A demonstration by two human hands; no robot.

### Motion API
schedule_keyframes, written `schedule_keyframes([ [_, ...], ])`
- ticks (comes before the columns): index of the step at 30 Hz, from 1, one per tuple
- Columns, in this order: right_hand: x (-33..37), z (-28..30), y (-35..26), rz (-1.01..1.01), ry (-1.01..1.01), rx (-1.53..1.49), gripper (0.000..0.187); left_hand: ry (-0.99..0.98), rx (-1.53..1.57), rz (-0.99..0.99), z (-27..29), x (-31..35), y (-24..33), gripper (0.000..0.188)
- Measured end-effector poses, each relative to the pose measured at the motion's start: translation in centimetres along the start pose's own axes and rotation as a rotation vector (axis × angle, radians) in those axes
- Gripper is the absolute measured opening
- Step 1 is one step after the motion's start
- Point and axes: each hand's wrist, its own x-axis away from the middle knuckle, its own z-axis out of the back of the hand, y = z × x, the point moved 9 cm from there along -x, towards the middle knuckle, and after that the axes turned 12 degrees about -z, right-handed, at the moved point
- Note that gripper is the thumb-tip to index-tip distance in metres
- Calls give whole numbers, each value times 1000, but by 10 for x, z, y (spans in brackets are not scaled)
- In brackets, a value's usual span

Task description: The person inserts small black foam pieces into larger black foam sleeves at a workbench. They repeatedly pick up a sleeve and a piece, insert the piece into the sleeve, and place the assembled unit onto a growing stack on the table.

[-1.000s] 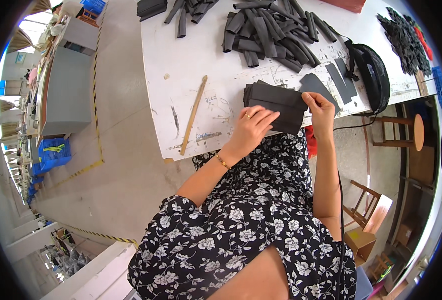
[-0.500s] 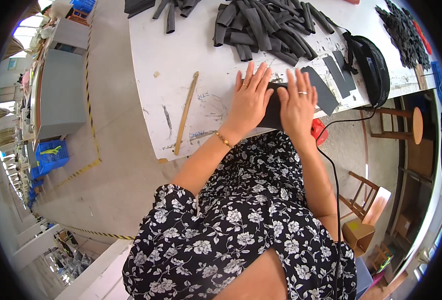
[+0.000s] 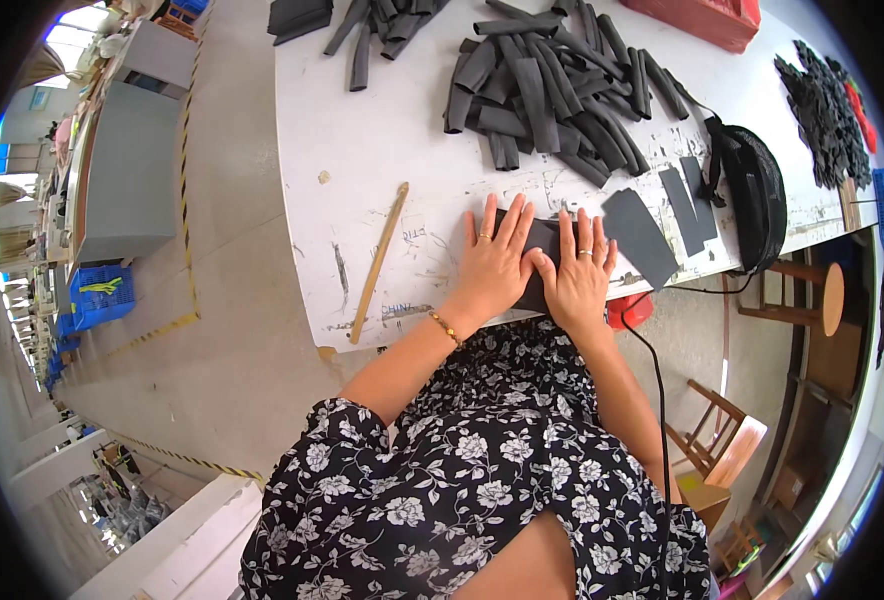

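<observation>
A black, flat piece of fabric-like material (image 3: pixel 540 238) lies at the near edge of the white table. My left hand (image 3: pixel 495 262) rests flat on its left part, fingers stretched out and slightly spread. On its right part lies my right hand (image 3: pixel 579 280), also flat with the fingers apart. The two thumbs meet near the middle, and the hands cover much of the piece. Just right of my right hand are a dark grey flat rectangle (image 3: pixel 639 238) and narrower dark strips (image 3: pixel 687 210). Beyond my hands sits a heap of black rolled tubes (image 3: pixel 532 95).
Left on the table (image 3: pixel 312 130) lies a thin wooden stick (image 3: pixel 380 262). A black mesh bag (image 3: pixel 752 195) with a cable stands at the right. Farther off are a red package (image 3: pixel 707 20) and a pile of dark scraps (image 3: pixel 817 115). Wooden stools (image 3: pixel 717 435) stand on the floor.
My view has tilted, so the table sits lower in the picture. My hands have come flatter onto the black piece, and the thumbs have moved together.
</observation>
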Motion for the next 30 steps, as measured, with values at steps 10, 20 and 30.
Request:
schedule_keyframes([
  [10, -33, 45, 109, -242, 106, 189, 47, 699, 381, 407, 81, -65, -153, 29],
  [20, -29, 35, 102, -90, 134, 136, 37, 419, 831, 758, -4, -99, -248, 32],
  [30, -49, 109, 71, -184, 245, -634, 23, 792, 1213, 684, 36, -62, -230, 29],
])
